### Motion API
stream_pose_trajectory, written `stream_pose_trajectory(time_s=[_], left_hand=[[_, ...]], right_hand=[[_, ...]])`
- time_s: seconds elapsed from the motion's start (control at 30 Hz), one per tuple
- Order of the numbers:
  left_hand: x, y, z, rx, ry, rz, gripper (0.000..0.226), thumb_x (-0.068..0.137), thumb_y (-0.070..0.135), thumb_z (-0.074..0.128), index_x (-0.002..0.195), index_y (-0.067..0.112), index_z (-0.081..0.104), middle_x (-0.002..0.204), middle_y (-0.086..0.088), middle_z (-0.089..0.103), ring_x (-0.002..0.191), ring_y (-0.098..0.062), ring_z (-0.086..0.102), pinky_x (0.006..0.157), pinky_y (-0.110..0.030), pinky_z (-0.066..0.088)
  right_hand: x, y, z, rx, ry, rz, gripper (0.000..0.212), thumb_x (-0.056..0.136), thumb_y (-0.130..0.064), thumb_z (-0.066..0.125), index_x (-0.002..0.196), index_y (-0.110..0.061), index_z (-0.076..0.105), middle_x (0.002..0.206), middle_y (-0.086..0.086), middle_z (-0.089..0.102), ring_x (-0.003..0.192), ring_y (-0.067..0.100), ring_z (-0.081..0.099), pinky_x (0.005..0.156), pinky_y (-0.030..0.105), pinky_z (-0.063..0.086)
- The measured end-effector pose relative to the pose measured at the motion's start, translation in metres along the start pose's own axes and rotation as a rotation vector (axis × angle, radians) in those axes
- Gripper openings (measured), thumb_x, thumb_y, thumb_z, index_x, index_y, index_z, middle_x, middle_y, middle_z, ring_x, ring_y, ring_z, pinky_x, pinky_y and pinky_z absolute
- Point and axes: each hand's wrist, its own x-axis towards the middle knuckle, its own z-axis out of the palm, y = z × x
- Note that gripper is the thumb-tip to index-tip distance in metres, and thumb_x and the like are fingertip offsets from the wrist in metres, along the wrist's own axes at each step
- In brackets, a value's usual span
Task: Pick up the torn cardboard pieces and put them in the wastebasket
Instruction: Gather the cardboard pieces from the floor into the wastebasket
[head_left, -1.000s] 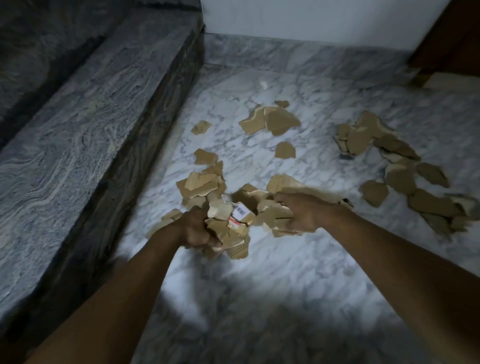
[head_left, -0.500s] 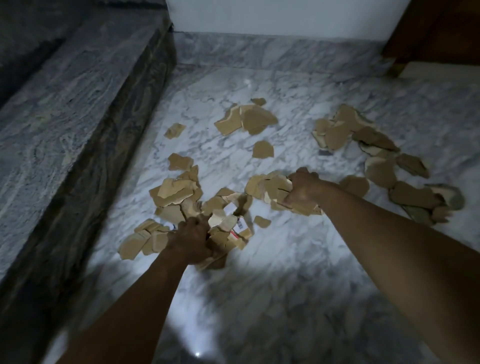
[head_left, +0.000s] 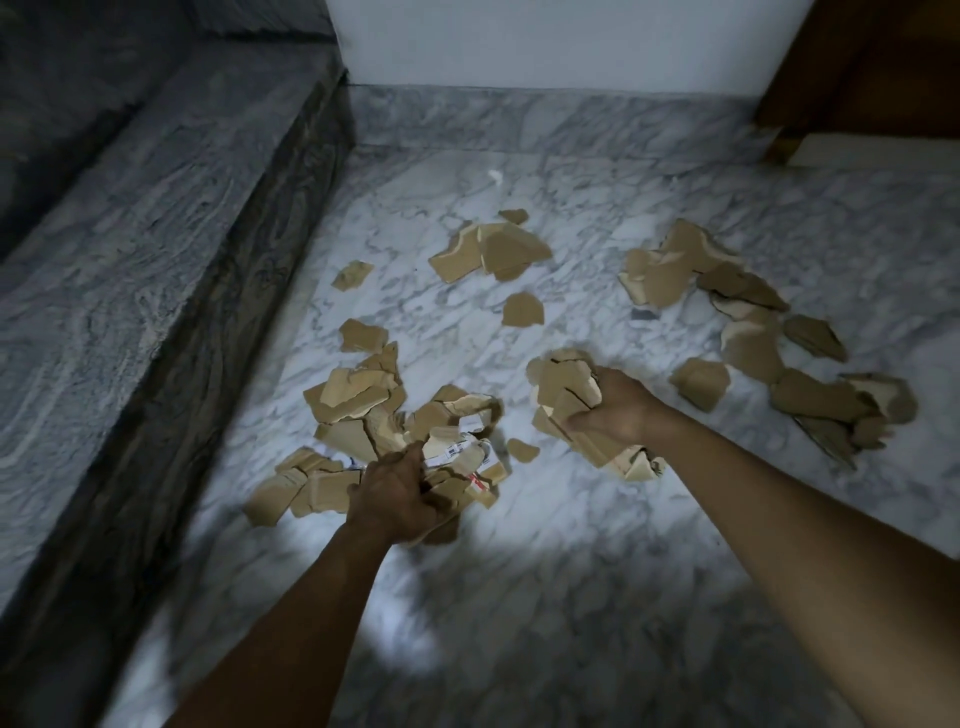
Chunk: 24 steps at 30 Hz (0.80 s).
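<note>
Torn cardboard pieces (head_left: 358, 395) lying scattered across the marble floor (head_left: 571, 571), your left hand (head_left: 395, 493) at 7 o'clock gripping a labelled bunch (head_left: 457, 457), your right hand (head_left: 618, 410) at 4 o'clock clutching a stack (head_left: 563, 384), loose pieces (head_left: 493, 254) lying at 12 and 3 o'clock

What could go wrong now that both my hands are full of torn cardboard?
The right hand holds an overfull bunch; pieces sticking out below may drop. The left hand grips only part of its pile, so lifting may scatter the rest. Loose pieces on the smooth marble floor could slip underfoot.
</note>
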Motion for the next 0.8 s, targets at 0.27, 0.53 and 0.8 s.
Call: stream_pose_trajectory(time_s=[0.27,0.53,0.8], left_hand=[[-0.001,0.001,0.002,-0.047,-0.013,-0.045,0.082,0.059,0.063,0.06,0.13,0.029,0.037,0.122,-0.004,0.056,0.118,-0.033,0.052,0.095,-0.054,0.047],[0.004,-0.007,0.005,-0.119,-0.029,-0.043,0.077,0.055,0.061,0.063,0.12,0.03,0.039,0.119,-0.003,0.056,0.114,-0.034,0.053,0.094,-0.054,0.048],[0.0,-0.005,0.002,-0.166,-0.042,-0.025,0.067,0.057,0.061,0.067,0.11,0.028,0.042,0.113,-0.002,0.06,0.11,-0.032,0.057,0.092,-0.048,0.05]], right_hand=[[-0.007,-0.031,0.065,-0.127,-0.145,-0.008,0.111,0.068,-0.032,0.088,0.152,-0.028,0.015,0.136,0.005,0.056,0.121,0.029,0.056,0.1,0.041,0.049],[-0.002,-0.019,0.087,-0.286,0.021,-0.089,0.091,0.067,-0.041,0.087,0.142,-0.019,0.039,0.145,0.002,0.033,0.133,0.032,0.038,0.107,0.042,0.041],[-0.001,-0.03,0.092,-0.185,0.054,-0.033,0.07,0.069,-0.029,0.084,0.129,-0.032,0.048,0.12,-0.003,0.064,0.111,0.025,0.062,0.087,0.033,0.051]])
